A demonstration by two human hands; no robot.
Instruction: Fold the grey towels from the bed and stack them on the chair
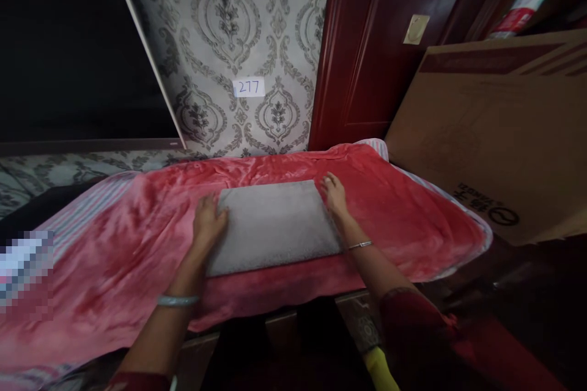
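A grey rectangular mat [275, 226] with a soft, short-piled surface lies flat on a red plush blanket [389, 214]. At its left edge is my left hand [208, 220], fingers apart and the thumb over the mat's edge. Beside the far right corner, my right hand [334, 195] has its fingers loosely bent and apart, with nothing visible in them. Whether the right fingertips touch the mat I cannot tell. All four edges of the mat show, the side ones partly behind my hands.
A large cardboard box [504, 134] stands at the right, with a plastic bottle [527, 6] above it. Behind the blanket are a patterned wall [284, 30] with a paper label [249, 87] and a dark red door [353, 43]. A black screen [77, 49] hangs at left.
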